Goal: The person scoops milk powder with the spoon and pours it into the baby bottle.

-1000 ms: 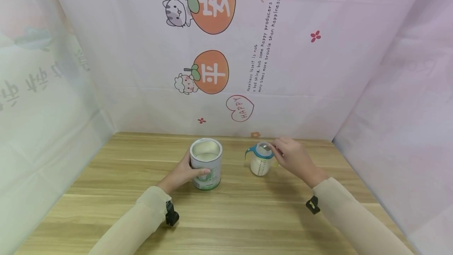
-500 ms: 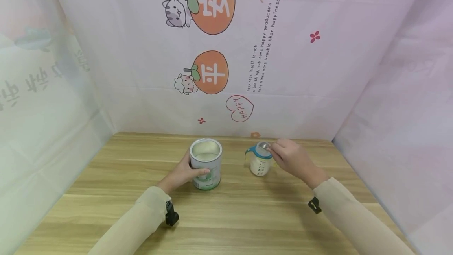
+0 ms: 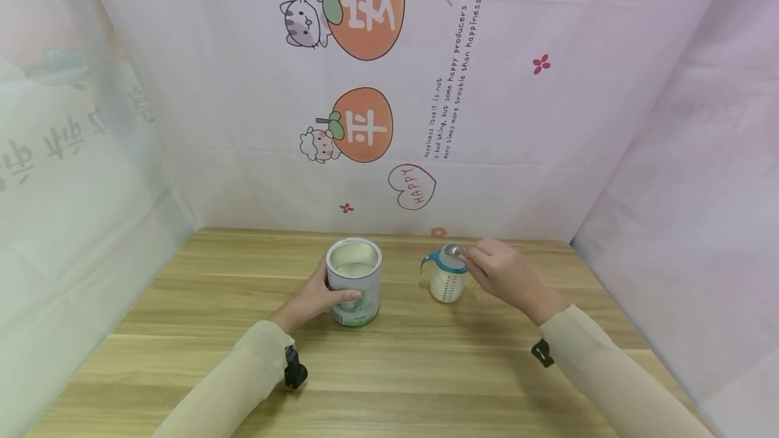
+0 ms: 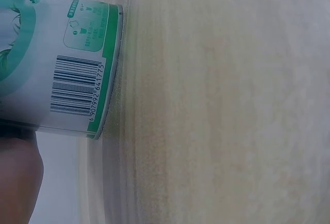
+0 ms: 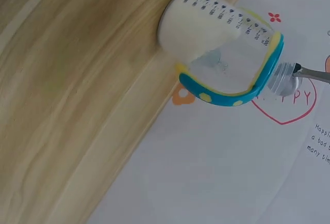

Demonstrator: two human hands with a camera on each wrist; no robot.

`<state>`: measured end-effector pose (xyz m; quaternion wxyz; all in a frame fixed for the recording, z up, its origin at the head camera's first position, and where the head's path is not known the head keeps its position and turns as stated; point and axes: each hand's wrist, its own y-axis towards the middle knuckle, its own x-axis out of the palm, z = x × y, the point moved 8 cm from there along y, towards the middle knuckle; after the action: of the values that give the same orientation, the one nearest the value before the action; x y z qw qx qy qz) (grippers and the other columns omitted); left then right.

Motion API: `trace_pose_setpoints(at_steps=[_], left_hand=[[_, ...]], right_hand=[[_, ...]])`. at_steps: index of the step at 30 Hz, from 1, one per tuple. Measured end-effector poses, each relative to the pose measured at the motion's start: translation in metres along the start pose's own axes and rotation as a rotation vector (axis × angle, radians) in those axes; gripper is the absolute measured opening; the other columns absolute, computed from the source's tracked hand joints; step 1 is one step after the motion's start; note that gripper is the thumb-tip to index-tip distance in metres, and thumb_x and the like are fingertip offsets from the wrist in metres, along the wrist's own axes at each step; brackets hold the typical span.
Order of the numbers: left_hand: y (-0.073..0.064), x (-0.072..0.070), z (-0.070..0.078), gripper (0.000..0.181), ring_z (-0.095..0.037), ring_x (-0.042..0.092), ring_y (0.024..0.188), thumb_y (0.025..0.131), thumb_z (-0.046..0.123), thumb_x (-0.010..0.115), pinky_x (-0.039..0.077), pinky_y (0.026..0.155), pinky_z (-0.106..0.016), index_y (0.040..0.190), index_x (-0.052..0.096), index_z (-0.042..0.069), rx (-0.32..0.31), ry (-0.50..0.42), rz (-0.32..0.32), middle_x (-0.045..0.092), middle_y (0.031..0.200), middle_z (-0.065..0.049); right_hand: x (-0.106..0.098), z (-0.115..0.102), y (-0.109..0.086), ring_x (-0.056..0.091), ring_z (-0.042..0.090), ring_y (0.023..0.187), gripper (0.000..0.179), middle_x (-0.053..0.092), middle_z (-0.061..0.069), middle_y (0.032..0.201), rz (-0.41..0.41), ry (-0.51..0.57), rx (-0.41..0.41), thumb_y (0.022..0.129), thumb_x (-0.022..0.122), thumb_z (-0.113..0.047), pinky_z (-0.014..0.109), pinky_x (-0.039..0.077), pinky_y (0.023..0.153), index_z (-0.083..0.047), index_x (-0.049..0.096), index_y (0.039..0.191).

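My left hand grips a tall milk powder can with a white and green label, its thumb across the front. Pale powder shows inside the open top. In the left wrist view, the barcode side of the can faces the camera, with part of a finger against it. To the right stands a clear baby bottle with blue and yellow handles. White contents fill its lower part in the right wrist view. My right hand pinches a metal spoon by its handle, the bowl right at the bottle's mouth.
Can and bottle stand upright on a wood-grain table, a gap between them. Close behind rises a printed white cloth; more cloth hangs at both sides. Black wrist cameras sit on both sleeves.
My right hand has shifted slightly at the bottle, and the spoon's bowl has turned, showing more of its shiny metal. My left hand and the can have stayed put.
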<state>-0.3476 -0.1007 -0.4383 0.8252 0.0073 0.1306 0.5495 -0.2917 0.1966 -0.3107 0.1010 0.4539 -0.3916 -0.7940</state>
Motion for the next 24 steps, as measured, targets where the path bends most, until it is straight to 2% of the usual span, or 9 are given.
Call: trace_pose_setpoints(at_steps=[10, 15, 19, 22, 24], left_hand=[[0.0007, -0.0005, -0.0023, 0.097, -0.033, 0.040, 0.137, 0.086, 0.024, 0.083, 0.025, 0.112, -0.063, 0.156, 0.017, 0.035, -0.004, -0.008, 0.002, 0.039, 0.152, -0.016], [0.0008, 0.0000, -0.0030, 0.097, -0.033, 0.040, 0.137, 0.086, 0.023, 0.083, 0.026, 0.112, -0.062, 0.156, 0.017, 0.035, 0.004, -0.014, -0.005, 0.039, 0.152, -0.016], [0.0002, 0.0006, -0.0026, 0.096, -0.032, 0.041, 0.136, 0.086, 0.023, 0.082, 0.026, 0.112, -0.062, 0.156, 0.018, 0.036, 0.006, -0.022, -0.013, 0.039, 0.152, -0.017], [0.0002, 0.0006, -0.0023, 0.095, -0.030, 0.042, 0.135, 0.086, 0.023, 0.082, 0.028, 0.111, -0.061, 0.155, 0.018, 0.038, 0.008, -0.026, -0.014, 0.038, 0.152, -0.017], [0.0003, 0.0008, -0.0022, 0.094, -0.028, 0.043, 0.135, 0.086, 0.023, 0.082, 0.029, 0.111, -0.060, 0.154, 0.019, 0.040, 0.010, -0.028, -0.014, 0.039, 0.152, -0.016]], right_hand=[[0.0030, 0.0028, -0.0018, 0.057, 0.017, 0.066, 0.045, 0.061, 0.006, 0.077, -0.030, -0.009, 0.026, 0.110, 0.039, -0.029, 0.030, 0.052, 0.054, -0.002, 0.066, 0.086], [0.0034, 0.0027, -0.0018, 0.057, 0.018, 0.066, 0.037, 0.061, 0.006, 0.077, -0.042, -0.005, 0.030, 0.108, 0.046, -0.025, 0.031, 0.052, 0.055, -0.002, 0.064, 0.084], [0.0032, 0.0034, -0.0002, 0.055, 0.016, 0.065, 0.038, 0.061, 0.005, 0.077, -0.059, 0.001, 0.054, 0.107, 0.045, -0.026, 0.028, 0.051, 0.053, -0.003, 0.064, 0.084], [0.0022, 0.0059, 0.0022, 0.053, 0.013, 0.063, 0.044, 0.062, 0.003, 0.076, -0.057, 0.016, 0.086, 0.109, 0.039, -0.032, 0.025, 0.049, 0.052, -0.004, 0.064, 0.085], [0.0012, 0.0089, 0.0028, 0.052, 0.011, 0.062, 0.038, 0.062, 0.003, 0.076, -0.048, 0.035, 0.113, 0.107, 0.045, -0.028, 0.023, 0.048, 0.051, -0.004, 0.064, 0.085]])
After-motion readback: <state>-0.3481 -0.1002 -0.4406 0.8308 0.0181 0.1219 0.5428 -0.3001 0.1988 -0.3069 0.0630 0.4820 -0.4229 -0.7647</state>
